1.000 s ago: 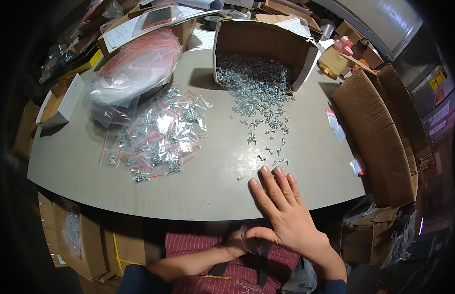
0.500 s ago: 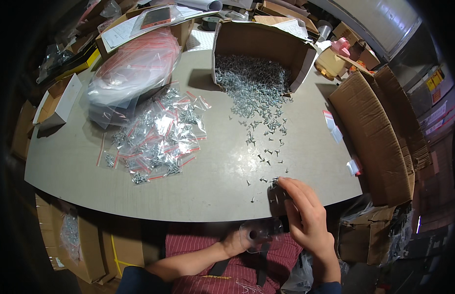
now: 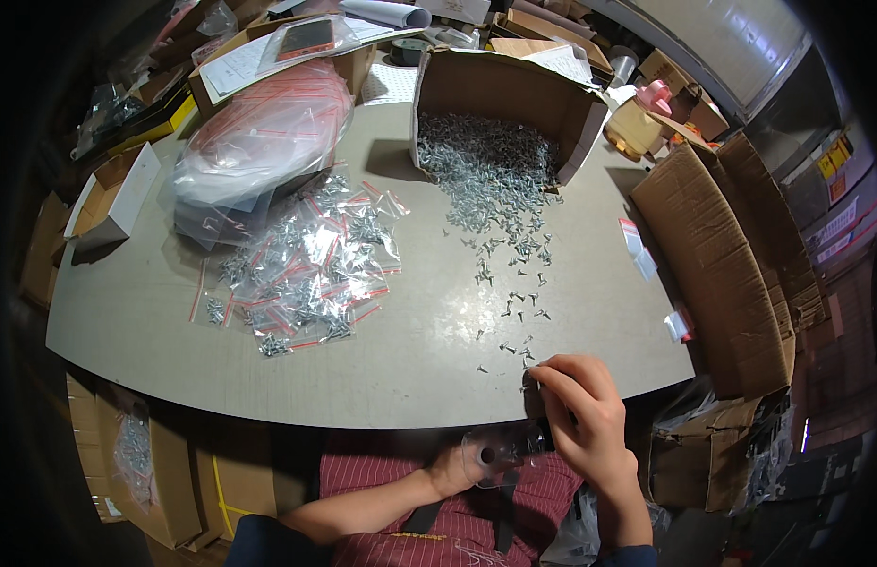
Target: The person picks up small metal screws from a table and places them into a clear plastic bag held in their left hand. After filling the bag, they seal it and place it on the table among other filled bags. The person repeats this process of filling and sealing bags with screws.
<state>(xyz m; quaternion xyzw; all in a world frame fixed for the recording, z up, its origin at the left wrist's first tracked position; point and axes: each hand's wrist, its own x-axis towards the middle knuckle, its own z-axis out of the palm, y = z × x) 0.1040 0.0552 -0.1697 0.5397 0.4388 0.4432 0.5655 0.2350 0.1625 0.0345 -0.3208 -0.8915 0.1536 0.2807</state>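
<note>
Right hand [image 3: 594, 416], earlier spread flat, is now curled; whether it pinches anything cannot be determined. Left hand [image 3: 451, 472] grips a clear container [image 3: 514, 452]. Silver screws [image 3: 495, 156] trail across the table [image 3: 410, 378].

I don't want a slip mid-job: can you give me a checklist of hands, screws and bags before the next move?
1. Left hand holds the clear plastic piece: ok.
2. Right hand is by the loose screws near the table's front edge: ok.
3. Screw pinched in its fingers: cannot tell, too small.
4. All screws inside the open box: not ok, many spill out.
5. Filled bags apart from the spill: ok, piled left.
</note>
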